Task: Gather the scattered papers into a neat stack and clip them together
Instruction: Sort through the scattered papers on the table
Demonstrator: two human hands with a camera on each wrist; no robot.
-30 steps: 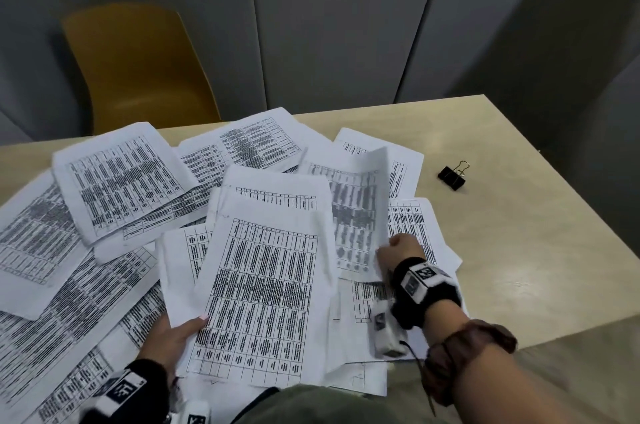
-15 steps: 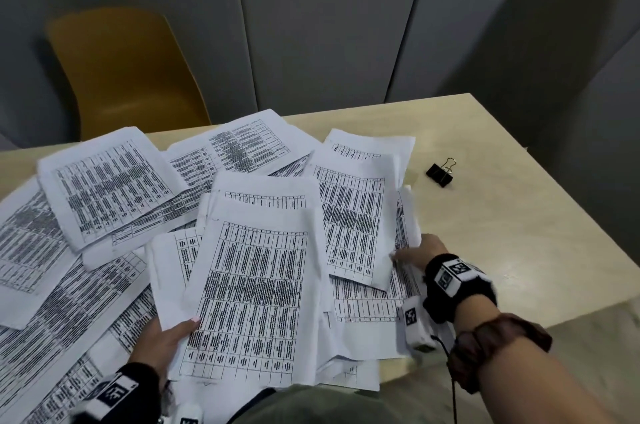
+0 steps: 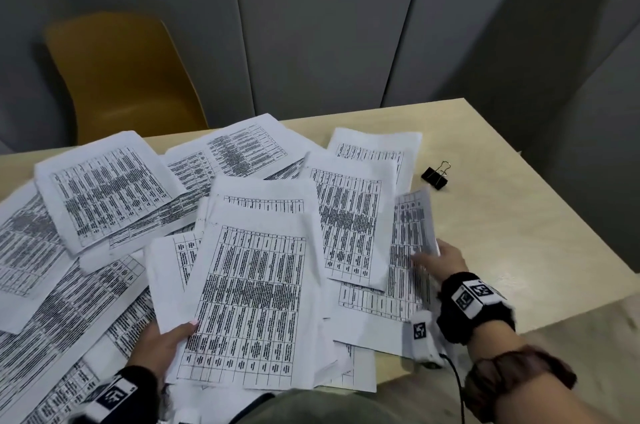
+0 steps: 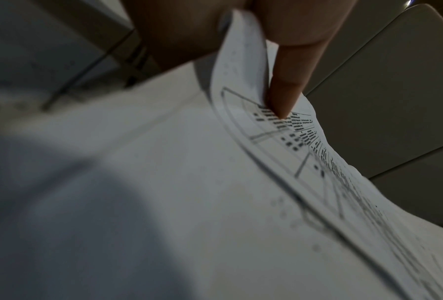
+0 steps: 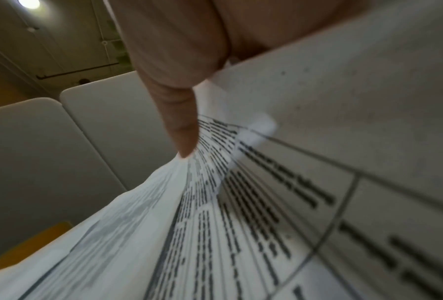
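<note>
White papers point(image 3: 254, 302) pinched by left fingers point(image 3: 188, 325), right fingers point(image 3: 420, 259)

Black wristbands point(image 3: 474, 309) with white marker-printed camera blocks, brown scrunchie point(image 3: 519, 378), thin black cable point(image 3: 459, 389).

A pale wooden surface point(image 3: 519, 250) stands before grey wall panels point(image 3: 329, 25). Behind the surface's far-left edge sits a mustard-yellow chair point(image 3: 121, 77). Above the panels, a round ceiling lamp point(image 5: 29, 3) glows.
</note>
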